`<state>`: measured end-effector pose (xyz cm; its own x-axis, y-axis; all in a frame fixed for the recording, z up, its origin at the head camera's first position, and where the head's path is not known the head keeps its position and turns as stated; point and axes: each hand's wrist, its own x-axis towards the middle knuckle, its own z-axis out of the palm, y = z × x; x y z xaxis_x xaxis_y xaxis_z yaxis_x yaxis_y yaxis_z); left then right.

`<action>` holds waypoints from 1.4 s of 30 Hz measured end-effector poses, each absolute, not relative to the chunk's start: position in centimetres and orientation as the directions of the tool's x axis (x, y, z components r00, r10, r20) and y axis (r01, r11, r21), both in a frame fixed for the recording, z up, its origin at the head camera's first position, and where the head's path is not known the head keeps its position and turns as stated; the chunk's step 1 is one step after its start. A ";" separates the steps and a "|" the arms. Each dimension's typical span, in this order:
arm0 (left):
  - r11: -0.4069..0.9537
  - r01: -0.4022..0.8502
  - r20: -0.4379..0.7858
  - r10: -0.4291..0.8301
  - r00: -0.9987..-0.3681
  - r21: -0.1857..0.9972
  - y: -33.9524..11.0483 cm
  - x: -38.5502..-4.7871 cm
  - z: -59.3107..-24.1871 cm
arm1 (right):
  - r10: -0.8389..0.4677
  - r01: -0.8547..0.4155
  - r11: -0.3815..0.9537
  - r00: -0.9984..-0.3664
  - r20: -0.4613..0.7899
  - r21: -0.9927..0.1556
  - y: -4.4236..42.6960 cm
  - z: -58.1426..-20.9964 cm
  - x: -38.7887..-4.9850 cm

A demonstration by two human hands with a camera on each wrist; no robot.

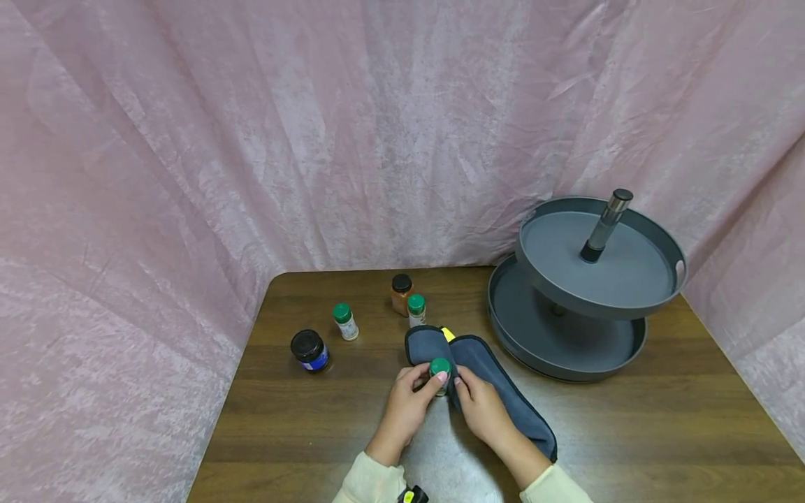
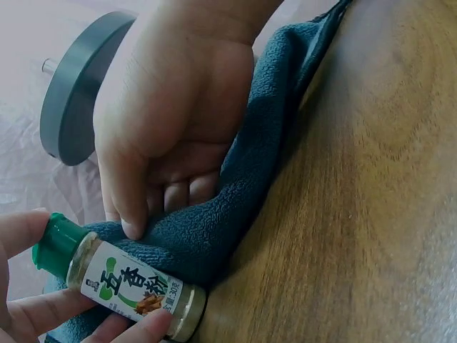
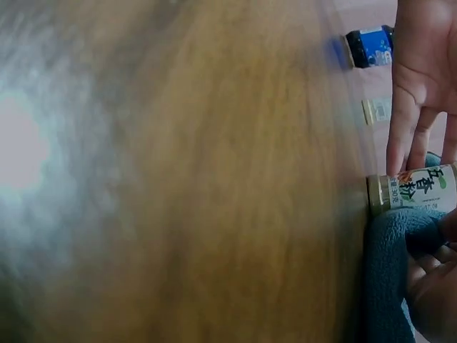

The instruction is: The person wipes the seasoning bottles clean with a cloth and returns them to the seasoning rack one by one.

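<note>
Standing roughly upright at lower centre of the head view, the green-capped bottle [image 1: 439,367] lies between both hands; the left hand [image 1: 407,404] pinches it; the right hand [image 1: 486,411], fingers bent, pinches the blue-grey cloth [image 1: 503,381] against its right side.

We are counting three green-capped spice shakers [image 1: 440,365] [image 1: 345,322] [image 1: 416,308], two black-lidded jars [image 1: 310,350] [image 1: 401,294], one two-tier grey tray stand [image 1: 566,300], one black-edged grey cloth [image 1: 501,385], two bare hands [image 1: 405,405] [image 1: 483,409], two pale sleeves [image 1: 372,480] [image 1: 553,487] and one wooden worktop [image 1: 629,440].
</note>
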<state>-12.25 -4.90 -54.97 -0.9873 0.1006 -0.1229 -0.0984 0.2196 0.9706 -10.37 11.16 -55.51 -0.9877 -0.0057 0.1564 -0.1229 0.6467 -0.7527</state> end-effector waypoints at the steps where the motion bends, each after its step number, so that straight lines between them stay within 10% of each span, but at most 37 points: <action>1: 0.212 -0.101 -0.125 0.100 -0.987 0.972 -4.9 -12.3 -55.0 | -0.012 -0.127 0.656 -0.987 0.158 -0.744 11.2 -55.6 -10.4; 42: 0.045 -0.171 -0.176 0.139 -0.975 0.984 -5.1 -11.9 -53.6 | -0.002 -0.081 0.636 -0.995 0.103 -0.767 11.0 -54.6 -10.6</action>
